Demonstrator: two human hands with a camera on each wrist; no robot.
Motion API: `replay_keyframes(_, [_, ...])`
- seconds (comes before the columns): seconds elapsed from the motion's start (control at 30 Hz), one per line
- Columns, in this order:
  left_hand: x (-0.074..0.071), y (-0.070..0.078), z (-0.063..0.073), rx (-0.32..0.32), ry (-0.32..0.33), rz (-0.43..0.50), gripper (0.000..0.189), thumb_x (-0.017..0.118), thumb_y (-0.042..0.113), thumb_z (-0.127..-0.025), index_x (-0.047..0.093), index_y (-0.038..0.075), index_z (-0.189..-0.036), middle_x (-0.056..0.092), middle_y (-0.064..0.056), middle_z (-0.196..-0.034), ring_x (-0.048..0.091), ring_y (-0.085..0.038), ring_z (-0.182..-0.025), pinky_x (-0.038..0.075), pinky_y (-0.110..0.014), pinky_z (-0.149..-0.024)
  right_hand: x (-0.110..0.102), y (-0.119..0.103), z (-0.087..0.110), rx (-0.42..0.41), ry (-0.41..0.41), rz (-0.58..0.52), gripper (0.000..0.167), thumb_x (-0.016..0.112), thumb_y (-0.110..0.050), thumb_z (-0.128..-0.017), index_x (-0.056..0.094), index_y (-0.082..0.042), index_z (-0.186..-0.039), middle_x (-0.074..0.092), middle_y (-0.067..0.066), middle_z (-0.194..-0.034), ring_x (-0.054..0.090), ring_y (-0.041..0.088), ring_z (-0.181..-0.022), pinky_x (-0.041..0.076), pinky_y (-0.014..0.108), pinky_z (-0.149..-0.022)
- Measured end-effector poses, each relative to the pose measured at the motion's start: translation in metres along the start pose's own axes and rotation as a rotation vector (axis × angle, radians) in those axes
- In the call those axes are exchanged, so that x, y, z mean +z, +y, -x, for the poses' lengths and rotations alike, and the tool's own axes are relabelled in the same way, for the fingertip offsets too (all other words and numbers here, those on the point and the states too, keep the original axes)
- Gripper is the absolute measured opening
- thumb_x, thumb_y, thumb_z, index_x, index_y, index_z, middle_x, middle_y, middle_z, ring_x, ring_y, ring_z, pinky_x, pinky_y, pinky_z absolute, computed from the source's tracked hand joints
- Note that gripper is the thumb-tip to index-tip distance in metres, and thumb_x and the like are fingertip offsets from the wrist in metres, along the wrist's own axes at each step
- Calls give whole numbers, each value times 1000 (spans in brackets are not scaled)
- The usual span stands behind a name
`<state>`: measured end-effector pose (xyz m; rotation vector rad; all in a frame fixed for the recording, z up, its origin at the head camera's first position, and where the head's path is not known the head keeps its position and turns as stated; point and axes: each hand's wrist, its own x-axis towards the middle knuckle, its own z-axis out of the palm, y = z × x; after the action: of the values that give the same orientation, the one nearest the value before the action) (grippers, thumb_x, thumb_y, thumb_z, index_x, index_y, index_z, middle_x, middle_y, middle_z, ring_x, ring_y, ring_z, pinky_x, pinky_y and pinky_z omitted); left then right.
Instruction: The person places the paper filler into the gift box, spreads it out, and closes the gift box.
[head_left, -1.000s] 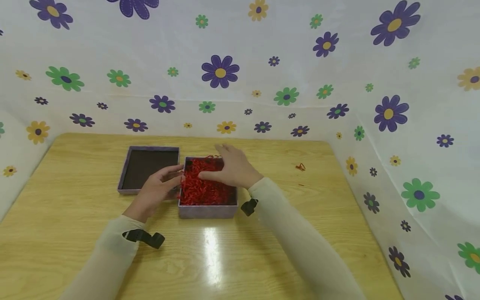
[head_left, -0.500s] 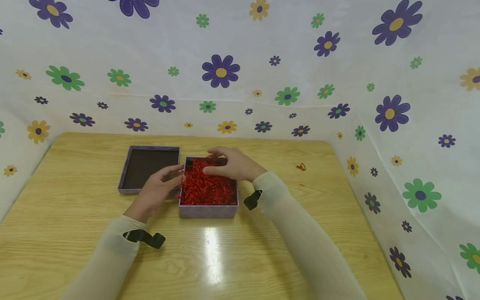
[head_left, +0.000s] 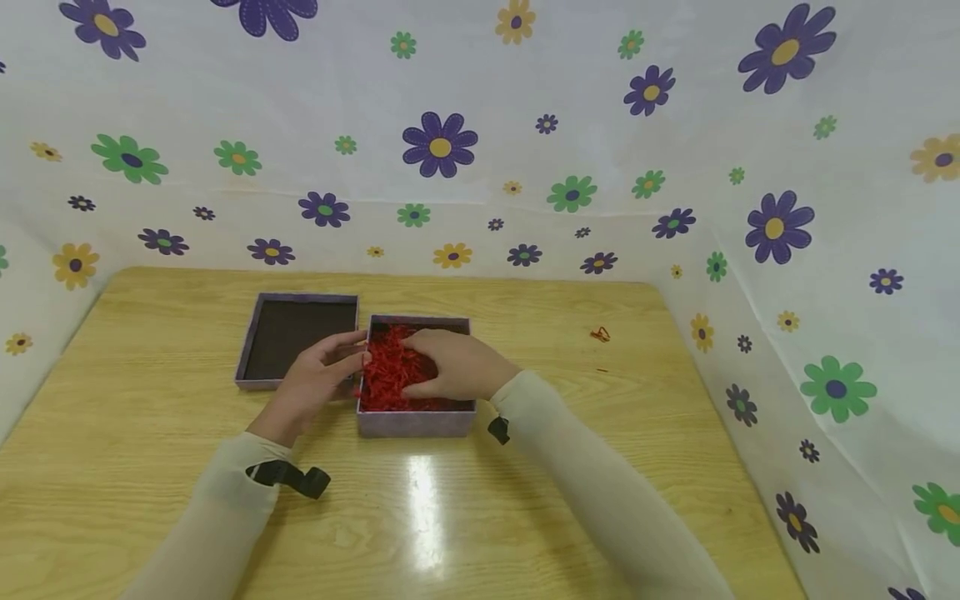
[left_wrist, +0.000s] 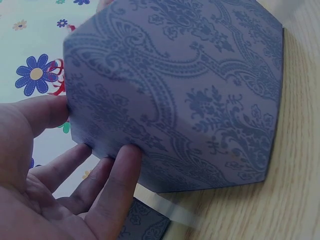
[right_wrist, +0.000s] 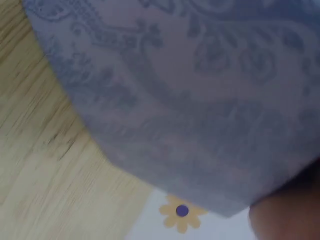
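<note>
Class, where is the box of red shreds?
In the head view, the box sits right of the dark-lined tray, left hand at its left side, right hand over its shreds.

1. The tabletop [head_left: 615,467] is pale, grained wood with a bright glare near the front.
2. A patterned purple box [head_left: 416,424] stands on it.
3. A shallow, dark-lined tray [head_left: 292,329] lies left of that.
4. Red scraps [head_left: 600,334] lie to the right.

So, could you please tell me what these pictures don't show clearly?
Head view: some red shreds, under the right hand; part of the tray, behind the left hand.
Left wrist view: inside of the box, behind its wall.
Right wrist view: its fine pattern, blurred.
</note>
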<state>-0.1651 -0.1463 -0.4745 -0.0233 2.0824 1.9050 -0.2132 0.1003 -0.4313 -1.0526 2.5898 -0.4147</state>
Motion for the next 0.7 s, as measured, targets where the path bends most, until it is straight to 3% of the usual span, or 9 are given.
replay_keyframes(0.2, [-1, -2, 0, 10, -2, 20, 61, 65, 31, -105, 43, 12, -159, 50, -20, -150, 62, -8, -109, 59, -31, -84, 12, -10, -13, 72, -57, 167, 59, 73, -49, -94, 62, -16, -142, 63, -1, -141, 60, 16, -127, 49, 35, -106])
replay_keyframes(0.33, [-1, -2, 1, 1, 1, 17, 63, 66, 33, -103, 43, 13, -159, 48, -19, -152, 62, -11, -110, 60, -32, -85, 18, -13, -19, 74, -70, 231, 54, 74, -48, -94, 64, -18, -137, 66, -2, -133, 64, 15, -119, 54, 37, -97])
replay_keyframes(0.7, [-2, -3, -1, 3, -9, 4, 61, 62, 32, -106, 41, 12, -159, 49, -20, -150, 64, -7, -105, 60, -32, -85, -12, -21, 9, 32, -31, 117, 81, 69, -63, -92, 49, -18, -156, 45, 4, -159, 42, 22, -146, 38, 38, -118])
